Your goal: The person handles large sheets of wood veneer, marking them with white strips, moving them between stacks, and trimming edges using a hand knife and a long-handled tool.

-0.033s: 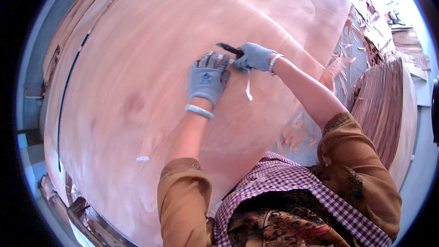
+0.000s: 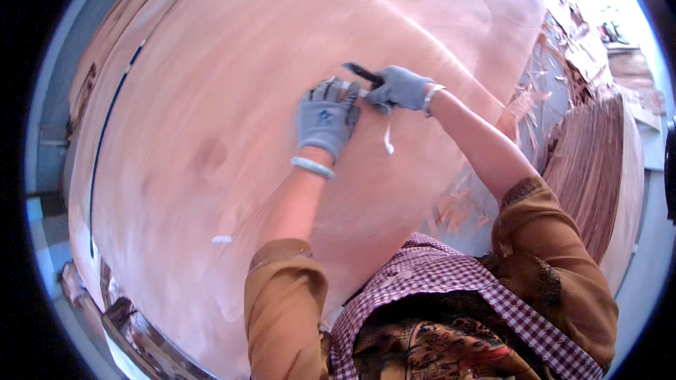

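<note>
A large pale pinkish wood veneer sheet (image 2: 211, 127) lies beneath my hands. My gloved left hand (image 2: 326, 116) rests palm down on it, fingers slightly bent and apart over a thin white strip (image 2: 388, 134), part of which dangles below my right hand. My gloved right hand (image 2: 398, 88) grips a black-handled tool (image 2: 364, 73), probably a blade, angled up to the left just beside my left fingertips. A small white piece (image 2: 222, 239) lies separately on the sheet, left of my left forearm.
A dark, thin rod (image 2: 105, 119) runs along the sheet's left side. Torn veneer scraps (image 2: 524, 102) lie past its right edge, beside a thick stack of veneer (image 2: 584, 176). More scraps (image 2: 123, 317) show at the lower left.
The view has shifted slightly, so the sheet and both hands appear a little farther right. The grip on the tool looks the same.
</note>
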Demonstrator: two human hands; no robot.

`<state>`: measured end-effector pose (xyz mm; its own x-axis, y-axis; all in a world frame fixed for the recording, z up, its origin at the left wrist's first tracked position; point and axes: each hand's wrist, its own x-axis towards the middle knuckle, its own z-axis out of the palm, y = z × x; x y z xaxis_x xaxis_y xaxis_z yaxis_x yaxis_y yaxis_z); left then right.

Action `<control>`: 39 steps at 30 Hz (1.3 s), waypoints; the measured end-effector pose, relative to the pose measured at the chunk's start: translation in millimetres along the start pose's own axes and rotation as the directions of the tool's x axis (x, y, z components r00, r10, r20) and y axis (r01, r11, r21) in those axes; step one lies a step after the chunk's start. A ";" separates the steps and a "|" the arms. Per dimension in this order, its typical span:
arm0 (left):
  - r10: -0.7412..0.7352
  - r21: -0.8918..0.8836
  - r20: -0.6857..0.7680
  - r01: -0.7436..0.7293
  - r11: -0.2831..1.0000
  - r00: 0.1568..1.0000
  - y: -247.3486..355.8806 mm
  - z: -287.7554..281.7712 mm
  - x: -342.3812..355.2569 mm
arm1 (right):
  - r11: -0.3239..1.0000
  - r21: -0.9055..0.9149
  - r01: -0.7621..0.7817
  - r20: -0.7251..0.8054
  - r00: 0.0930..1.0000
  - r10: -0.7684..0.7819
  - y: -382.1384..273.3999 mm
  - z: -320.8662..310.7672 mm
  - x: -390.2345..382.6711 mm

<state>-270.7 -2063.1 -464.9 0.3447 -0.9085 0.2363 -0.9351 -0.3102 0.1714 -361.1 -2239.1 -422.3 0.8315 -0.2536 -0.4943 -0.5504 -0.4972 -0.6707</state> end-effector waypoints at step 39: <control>-0.395 0.055 -0.036 0.397 0.916 0.918 -65.0 -69.9 -161.5 | 0.850 0.500 0.162 0.189 0.938 -0.291 -129.9 108.7 -42.7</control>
<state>-259.7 -1876.6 -447.3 0.6889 -0.7013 0.1833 -0.7246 -0.6601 0.1980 -333.4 -2073.5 -374.2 0.9254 0.0639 -0.3735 -0.3709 -0.0488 -0.9274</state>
